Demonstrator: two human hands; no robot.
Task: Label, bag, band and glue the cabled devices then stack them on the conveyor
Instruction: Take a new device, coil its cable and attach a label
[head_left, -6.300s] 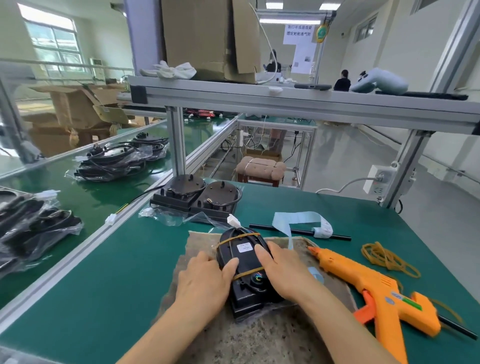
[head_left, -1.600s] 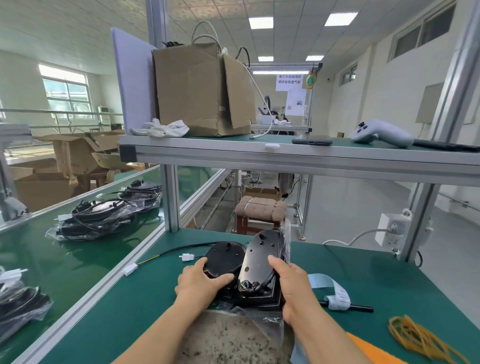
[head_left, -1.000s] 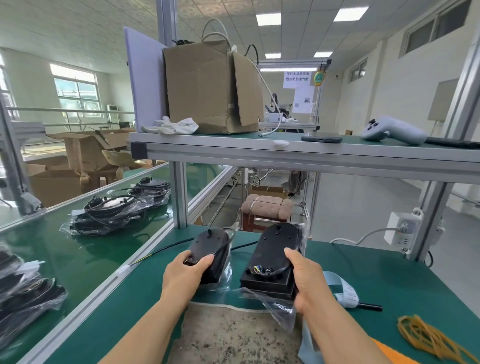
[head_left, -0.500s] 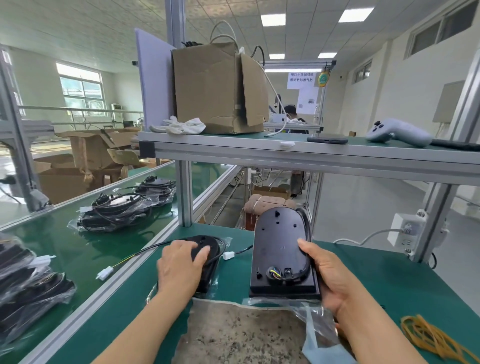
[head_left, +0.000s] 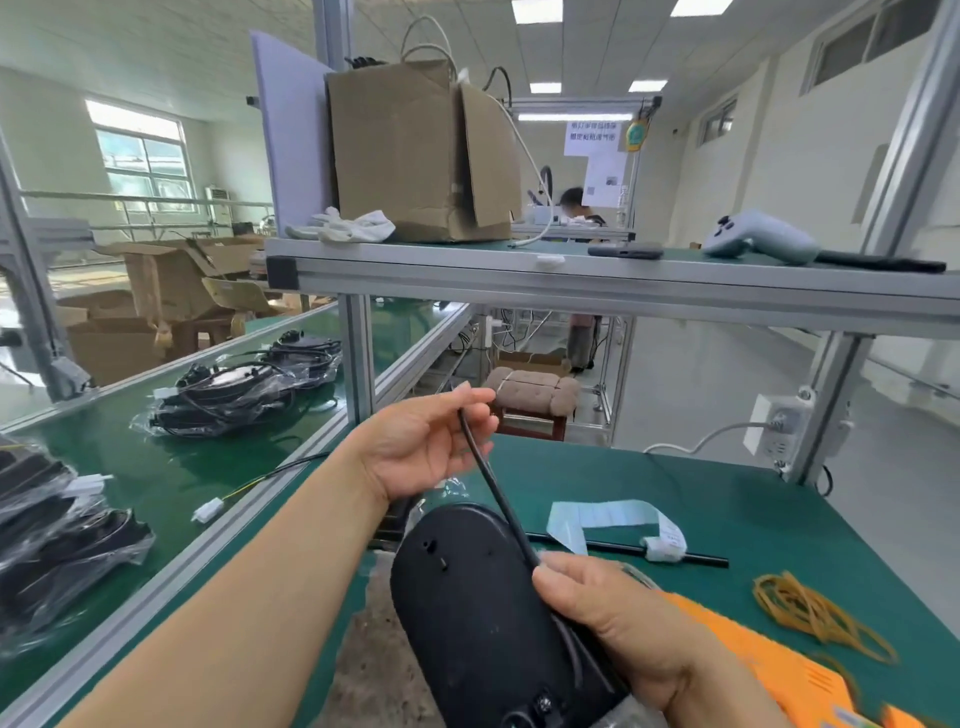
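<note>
- The left hand (head_left: 426, 447) has left the second unit at the bench's far left. It is now raised above the middle of the bench, pinching the black cable (head_left: 493, 488) between curled fingers and thumb.
- The device (head_left: 467, 597) has come down from upright and closer. It now lies tilted, back side up, over the mat (head_left: 374, 670) at the bench's near edge.
- The right hand (head_left: 613, 618) grips the device's right edge, thumb pressing the cable's lower end against it.
- The cable is drawn taut between the hands, so a fresh unit seems to be starting, probably with coiling the lead.
- The label strip (head_left: 608, 519) at mid-bench and the rubber bands (head_left: 815, 613) towards the right edge lie untouched.
</note>
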